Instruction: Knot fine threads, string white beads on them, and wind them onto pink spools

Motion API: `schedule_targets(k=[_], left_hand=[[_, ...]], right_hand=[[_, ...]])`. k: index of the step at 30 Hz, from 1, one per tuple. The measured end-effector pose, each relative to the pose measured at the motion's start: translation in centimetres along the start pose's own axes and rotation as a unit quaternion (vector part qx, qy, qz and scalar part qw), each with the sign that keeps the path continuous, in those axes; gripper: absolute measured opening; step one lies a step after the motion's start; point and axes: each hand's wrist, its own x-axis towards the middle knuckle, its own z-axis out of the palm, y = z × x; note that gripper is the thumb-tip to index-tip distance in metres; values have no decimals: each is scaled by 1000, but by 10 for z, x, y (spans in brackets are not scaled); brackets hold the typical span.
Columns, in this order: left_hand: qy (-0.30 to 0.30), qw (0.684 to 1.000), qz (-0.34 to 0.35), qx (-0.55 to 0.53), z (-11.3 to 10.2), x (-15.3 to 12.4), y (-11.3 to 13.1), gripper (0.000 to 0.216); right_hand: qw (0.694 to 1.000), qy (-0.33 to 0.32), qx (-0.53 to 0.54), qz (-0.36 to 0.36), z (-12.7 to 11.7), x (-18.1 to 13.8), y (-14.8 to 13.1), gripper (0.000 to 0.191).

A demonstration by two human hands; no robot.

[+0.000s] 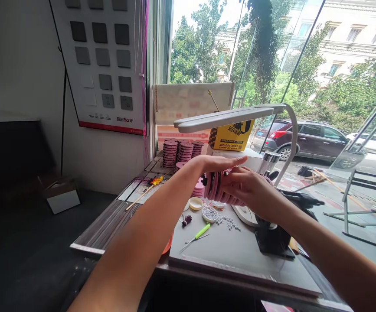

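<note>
Both my hands hold a row of several pink discs (214,187) turned on edge above the grey table (240,251). My left hand (218,164) lies flat along the top of the row, fingers stretched out together. From the right, my right hand (249,188) wraps its fingers round the discs. Below them sit a small round dish of white beads (210,214), loose white beads (228,222), an empty cream dish (196,203), a dark tassel (185,220) and a green-handled tool (197,235).
Stacks of pink discs (181,151) stand at the table's back by a yellow box (231,135). A white desk lamp (233,118) arches over my hands. A red-and-yellow screwdriver (147,189) lies at the left. Glass wall on the right, cardboard box (61,196) on the floor.
</note>
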Motion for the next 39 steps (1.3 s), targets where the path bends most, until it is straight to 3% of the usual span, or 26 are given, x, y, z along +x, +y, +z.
schedule_targets(k=[5, 13, 19, 20, 22, 23, 25, 31, 39], left_hand=[[-4, 1000, 8, -4, 1, 1, -1, 70], [-1, 1000, 20, 4, 1, 1, -1, 70], [-6, 999, 30, 28, 3, 6, -4, 77], [-5, 999, 32, 33, 3, 9, -6, 79], [4, 998, 40, 42, 5, 15, -11, 83], [9, 998, 45, 46, 5, 17, -13, 85], [16, 997, 53, 55, 6, 19, -16, 87], [16, 995, 62, 80, 5, 18, -13, 84], [20, 993, 53, 101, 5, 15, -9, 77]], right_hand=[[999, 30, -43, 0, 2, -5, -4, 14], [998, 55, -8, 27, 9, 0, -1, 11], [992, 115, -21, -42, 19, -31, -6, 16], [996, 86, -22, -33, 25, -42, -4, 16], [997, -33, -60, 39, 41, -61, 3, 18], [986, -106, -96, 91, 50, -69, 9, 17], [964, -170, -140, 147, 67, -79, 23, 18], [949, -179, -195, 168, 85, -77, 46, 26], [946, -180, -220, 155, 89, -74, 39, 25]])
